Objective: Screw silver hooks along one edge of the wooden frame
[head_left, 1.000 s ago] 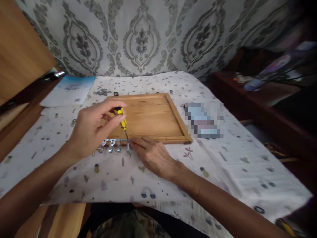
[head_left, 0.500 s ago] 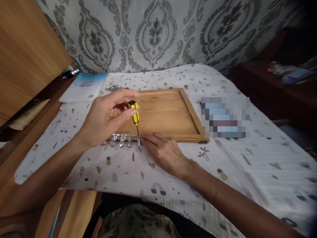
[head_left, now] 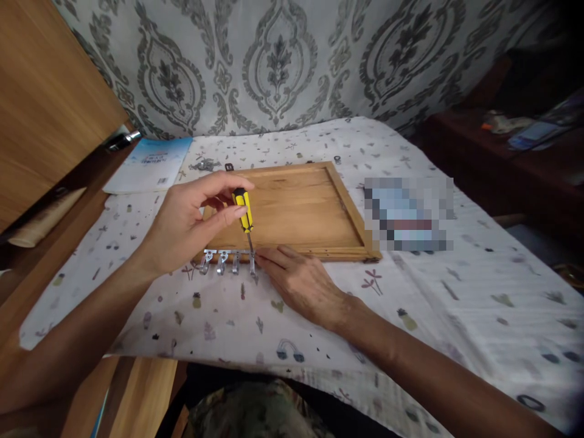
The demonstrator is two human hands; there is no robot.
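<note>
My left hand [head_left: 187, 213] pinches the yellow-and-black handle of a screwdriver [head_left: 244, 213] between thumb and fingers. The screwdriver stands nearly upright, its tip down at the right end of a metal hook rack [head_left: 222, 260]. Several silver hooks hang from this rack, which lies along the near edge of a shallow wooden tray or frame [head_left: 292, 210]. My right hand [head_left: 303, 283] rests at the same edge, with its fingertips pressed together at the rack's right end. Whether those fingertips pinch the rack or only press on it is hidden.
A blue-and-white book [head_left: 148, 164] lies at the back left beside a small heap of metal pieces [head_left: 204, 165]. To the right, a blurred-out flat object [head_left: 406, 216] lies on the patterned cloth [head_left: 433, 310]. A patterned curtain [head_left: 278, 67] hangs behind the table.
The view has shifted slightly, moving everything a little left. Both hands keep their places on the screwdriver and at the rack's end; the screwdriver's tip stays at the rack.
</note>
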